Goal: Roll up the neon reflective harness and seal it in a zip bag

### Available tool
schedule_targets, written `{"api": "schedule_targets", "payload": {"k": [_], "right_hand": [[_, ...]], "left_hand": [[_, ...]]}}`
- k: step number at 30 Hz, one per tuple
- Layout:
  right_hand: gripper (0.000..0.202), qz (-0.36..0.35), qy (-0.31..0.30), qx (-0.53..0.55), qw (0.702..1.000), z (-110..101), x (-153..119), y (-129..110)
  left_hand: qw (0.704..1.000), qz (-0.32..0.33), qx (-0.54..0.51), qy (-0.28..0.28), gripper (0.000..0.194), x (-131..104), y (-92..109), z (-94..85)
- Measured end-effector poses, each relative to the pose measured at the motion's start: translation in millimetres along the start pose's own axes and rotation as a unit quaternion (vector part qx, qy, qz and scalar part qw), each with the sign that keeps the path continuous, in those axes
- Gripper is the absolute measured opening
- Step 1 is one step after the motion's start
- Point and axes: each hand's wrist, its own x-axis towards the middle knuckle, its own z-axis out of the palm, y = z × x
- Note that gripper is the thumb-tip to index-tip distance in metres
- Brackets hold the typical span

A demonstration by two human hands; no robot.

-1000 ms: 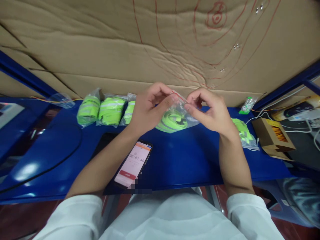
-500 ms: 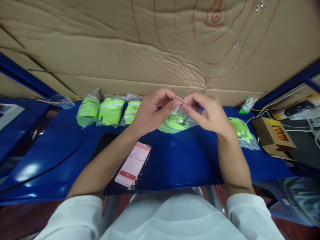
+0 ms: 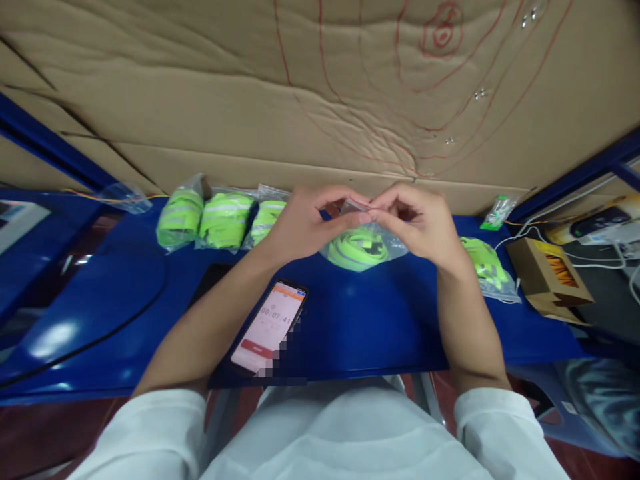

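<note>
Both hands pinch the top edge of a clear plastic bag (image 3: 399, 247) over the blue table. Inside the bag is a rolled neon-yellow reflective strap or belt (image 3: 357, 250) with grey bands. My left hand (image 3: 313, 220) is closed on the edge, its thumb and forefinger together. My right hand (image 3: 420, 220) grips the same edge from the other side, and the fingertips of the two hands meet. Part of the bag's top is hidden by the fingers.
Several bagged neon-yellow rolls (image 3: 226, 220) line the table's back left. Another bagged neon-yellow bundle (image 3: 485, 267) lies at right, beside a cardboard box (image 3: 547, 277). A phone (image 3: 270, 327) showing a timer lies in front of my left forearm. A cardboard sheet (image 3: 200, 100) stands behind.
My fingertips have come together along the bag's top edge, where there was a gap between them. The view has shifted slightly.
</note>
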Motion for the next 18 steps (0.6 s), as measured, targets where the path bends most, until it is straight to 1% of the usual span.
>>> {"api": "schedule_targets", "payload": {"k": [2, 6, 9, 13, 14, 15, 18], "right_hand": [[0.021, 0.004, -0.012, -0.002, 1.0, -4.0, -0.2, -2.0], [0.026, 0.019, -0.062, -0.004, 0.998, -12.5, -0.5, -3.4], [0.024, 0.025, -0.059, -0.008, 0.998, -14.8, -0.4, 0.0], [0.025, 0.031, -0.062, -0.012, 0.998, -15.2, 1.2, 7.5], [0.026, 0.039, -0.054, -0.007, 0.998, -15.1, 1.8, 9.9], [0.027, 0.048, -0.041, 0.002, 0.998, -15.0, 2.6, 12.6], [0.034, 0.078, 0.007, 0.049, 0.996, -13.2, 5.6, 22.1]], "left_hand": [[1.0, -0.004, 0.012, 0.015, 0.034, 0.2, 0.8, -1.2], [0.998, -0.007, 0.041, 0.045, 0.03, 0.6, 0.7, -6.6], [0.996, 0.011, 0.065, 0.067, 0.025, 1.6, -1.8, -10.0], [0.996, 0.034, 0.006, 0.088, 0.02, 5.3, -9.7, -19.0], [0.996, 0.031, -0.009, 0.084, 0.02, 6.5, -11.8, -23.4], [0.997, 0.024, -0.016, 0.068, 0.02, 7.5, -13.9, -28.7], [1.0, 0.012, -0.004, -0.027, 0.026, 10.1, -19.9, -45.4]]}}
